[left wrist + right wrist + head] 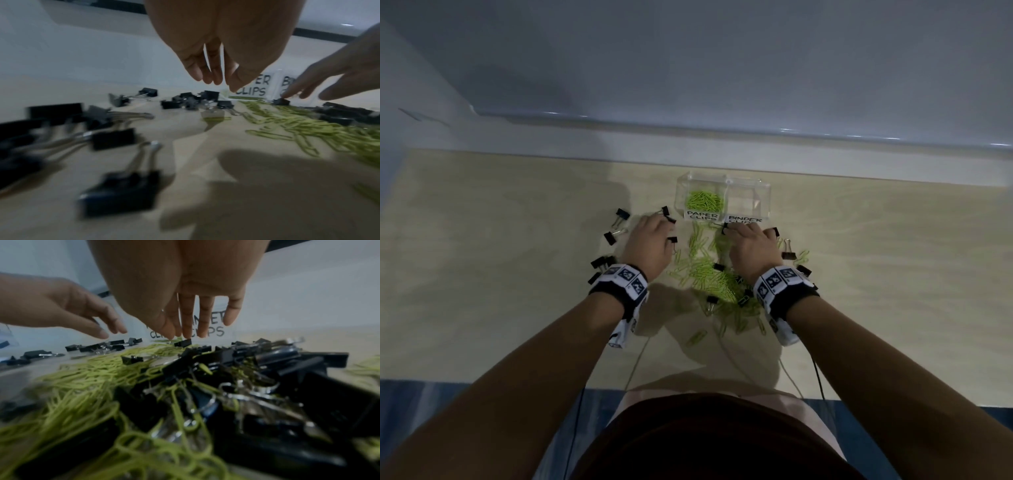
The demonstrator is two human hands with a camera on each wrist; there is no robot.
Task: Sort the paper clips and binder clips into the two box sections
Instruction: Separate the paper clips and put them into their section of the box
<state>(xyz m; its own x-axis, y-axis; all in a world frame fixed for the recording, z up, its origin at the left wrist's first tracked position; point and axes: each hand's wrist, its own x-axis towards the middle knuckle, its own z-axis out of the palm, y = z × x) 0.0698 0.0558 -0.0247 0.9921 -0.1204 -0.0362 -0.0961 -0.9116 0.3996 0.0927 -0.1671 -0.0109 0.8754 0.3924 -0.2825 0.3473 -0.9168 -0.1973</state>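
A clear two-section box (766, 187) stands at the back of the table. Its left section, labelled PAPER CLIPS, holds green paper clips (703, 200); the right section (748, 202), labelled BINDER CLIPS, looks empty. A pile of green paper clips (705, 270) mixed with black binder clips (236, 363) lies in front of the box. My right hand (732, 233) reaches down with straight fingers (186, 327), whose tips touch a small black binder clip (183, 342) just before the box. My left hand (654, 224) hovers over loose binder clips (190, 100), its fingers (213, 76) relaxed and holding nothing.
More black binder clips (619, 216) are scattered at the left of the light wooden table (517, 240), and a few others (789, 255) at the right. A pale wall ledge (688, 137) runs behind the box. Thin cables (791, 377) trail toward the table's near edge.
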